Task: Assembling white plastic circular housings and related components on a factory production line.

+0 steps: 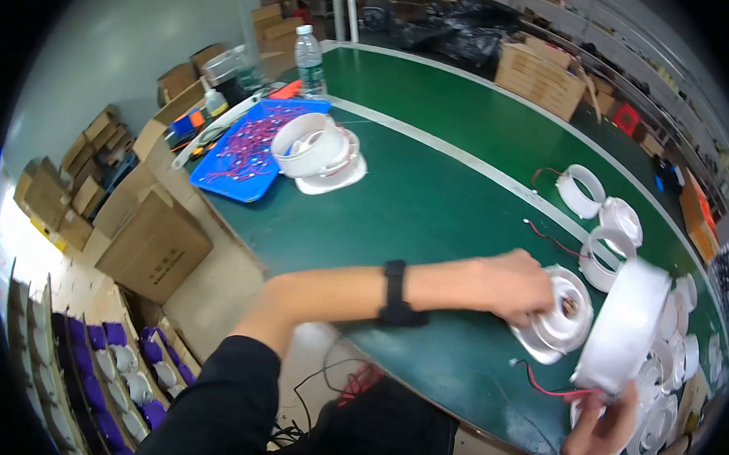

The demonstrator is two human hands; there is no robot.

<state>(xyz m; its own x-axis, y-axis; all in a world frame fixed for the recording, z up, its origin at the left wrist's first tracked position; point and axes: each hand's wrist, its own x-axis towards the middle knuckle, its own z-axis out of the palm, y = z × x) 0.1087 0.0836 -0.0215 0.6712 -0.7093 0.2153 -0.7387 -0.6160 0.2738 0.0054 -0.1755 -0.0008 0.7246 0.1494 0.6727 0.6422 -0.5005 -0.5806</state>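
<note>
- two white round housings are in my hands at the near right of the green table [431,190].
- my left hand [518,285] reaches across and closes over the rim of a white ring housing [562,319] lying flat on the table; fingers are curled on its left edge, gripping it.
- my right hand [604,429] sits at the lower right, fingers pinched up around the lower edge of a white cylindrical housing [625,327] held tilted on its side, just right of the flat one and nearly touching it.
- a red wire [548,390] trails from the held housing toward the table edge.
- step in hand, as i judge it: bringing one housing to the other, or pulling one from the group for work.
- next move calls for a firm hold on the flat housing, keeping the red wire out from between the two parts.
- behind these, more white ring parts [600,230] lie in a loose row with thin leads; a further pile [667,387] crowds the right rim.
- farther left, a stack of white rings [315,148] rests beside a blue tray [245,157] of small wired pieces.
- a water bottle [310,61] stands upright at the far end.
- cardboard boxes [156,247] sit on the floor to the left.
</note>
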